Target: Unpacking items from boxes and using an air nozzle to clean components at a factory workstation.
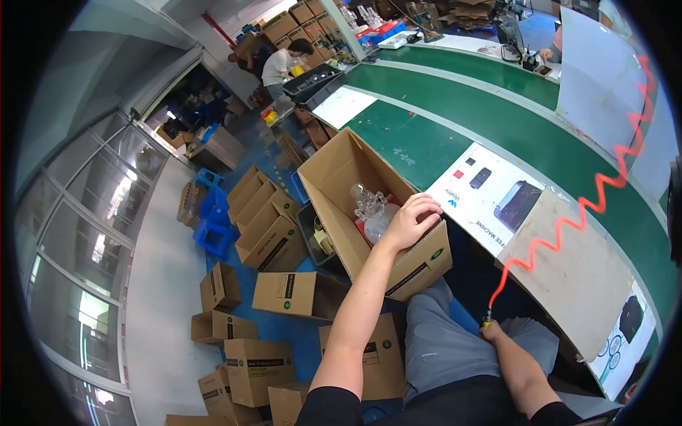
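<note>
My left hand (412,221) rests over the near top edge of an open cardboard box (419,270), its fingers curled around the rim. The box leans beside the green bench, close to my knee. Inside it stands a clear, knobbly glass or plastic piece (372,209), with something red beside it. My right hand (491,331) is down by my lap, closed around a small fitting with some yellow on it. A red coiled hose (558,233) runs up from this fitting toward the upper right. The rest of the fitting is hidden in my fist.
Several cardboard boxes (284,294) lie on the blue floor at left, near blue plastic stools (214,224). Printed cardboard sheets (572,277) cover the near edge of the green bench (398,138). Another person (279,69) works at the far end; a co-worker's hand shows upper right.
</note>
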Action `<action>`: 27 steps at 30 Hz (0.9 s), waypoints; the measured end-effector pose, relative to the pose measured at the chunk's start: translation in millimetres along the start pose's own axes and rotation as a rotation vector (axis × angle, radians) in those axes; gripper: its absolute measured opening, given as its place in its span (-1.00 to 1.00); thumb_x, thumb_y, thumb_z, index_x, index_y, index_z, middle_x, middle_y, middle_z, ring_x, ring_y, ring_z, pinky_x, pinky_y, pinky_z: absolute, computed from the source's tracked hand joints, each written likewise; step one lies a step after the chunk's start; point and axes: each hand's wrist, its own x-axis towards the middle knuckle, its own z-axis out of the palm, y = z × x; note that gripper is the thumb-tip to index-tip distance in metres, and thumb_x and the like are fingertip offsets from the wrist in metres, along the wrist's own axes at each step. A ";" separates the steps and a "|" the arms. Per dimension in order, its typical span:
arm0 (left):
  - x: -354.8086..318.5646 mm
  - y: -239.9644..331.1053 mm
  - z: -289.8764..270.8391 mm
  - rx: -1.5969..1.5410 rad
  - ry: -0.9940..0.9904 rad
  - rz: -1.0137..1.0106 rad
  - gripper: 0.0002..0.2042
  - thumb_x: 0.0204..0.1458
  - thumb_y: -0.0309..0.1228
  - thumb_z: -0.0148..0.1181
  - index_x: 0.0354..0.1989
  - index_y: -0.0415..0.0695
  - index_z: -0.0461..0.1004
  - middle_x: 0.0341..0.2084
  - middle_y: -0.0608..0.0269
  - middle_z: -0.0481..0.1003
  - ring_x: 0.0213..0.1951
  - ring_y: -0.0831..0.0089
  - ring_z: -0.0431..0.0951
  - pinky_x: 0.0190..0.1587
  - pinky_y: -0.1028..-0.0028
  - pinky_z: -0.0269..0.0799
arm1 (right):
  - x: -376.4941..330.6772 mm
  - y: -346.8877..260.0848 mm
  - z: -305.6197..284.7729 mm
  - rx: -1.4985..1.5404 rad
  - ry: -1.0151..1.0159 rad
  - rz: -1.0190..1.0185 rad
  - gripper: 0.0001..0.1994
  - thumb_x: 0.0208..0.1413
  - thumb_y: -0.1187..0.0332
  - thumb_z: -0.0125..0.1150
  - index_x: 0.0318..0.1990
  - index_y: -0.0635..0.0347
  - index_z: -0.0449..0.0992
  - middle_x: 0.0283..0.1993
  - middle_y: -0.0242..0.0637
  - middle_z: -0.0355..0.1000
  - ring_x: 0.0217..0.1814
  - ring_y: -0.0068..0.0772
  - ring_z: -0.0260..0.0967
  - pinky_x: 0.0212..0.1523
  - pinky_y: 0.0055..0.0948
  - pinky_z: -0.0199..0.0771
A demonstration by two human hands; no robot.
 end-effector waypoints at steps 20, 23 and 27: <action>2.7 -3.7 -3.9 -0.049 -0.041 -0.065 -0.89 0.07 -0.49 0.25 -0.25 -0.17 0.60 -0.10 0.24 0.58 0.17 0.22 0.39 0.23 0.25 0.28 | -0.8 12.1 12.9 -0.190 0.029 0.102 -0.35 -0.13 0.49 0.40 0.23 0.12 0.37 0.16 -0.07 0.45 0.24 -0.10 0.39 0.23 -0.31 0.39; 2.6 -4.3 -4.3 -0.048 -0.044 -0.068 -0.89 0.06 -0.48 0.25 -0.25 -0.18 0.60 -0.10 0.24 0.58 0.16 0.21 0.39 0.22 0.25 0.29 | 2.3 19.2 17.9 -0.231 -0.016 0.058 -0.31 -0.13 0.49 0.40 0.26 0.12 0.34 0.17 -0.06 0.44 0.24 -0.09 0.39 0.24 -0.30 0.39; 3.1 -4.6 -3.2 -0.054 -0.037 -0.076 -0.89 0.07 -0.47 0.25 -0.25 -0.17 0.60 -0.10 0.24 0.58 0.16 0.21 0.40 0.22 0.26 0.29 | 7.4 18.2 14.4 -0.266 -0.135 0.085 -0.27 -0.11 0.47 0.40 0.31 0.12 0.28 0.23 -0.05 0.39 0.29 -0.11 0.35 0.28 -0.31 0.35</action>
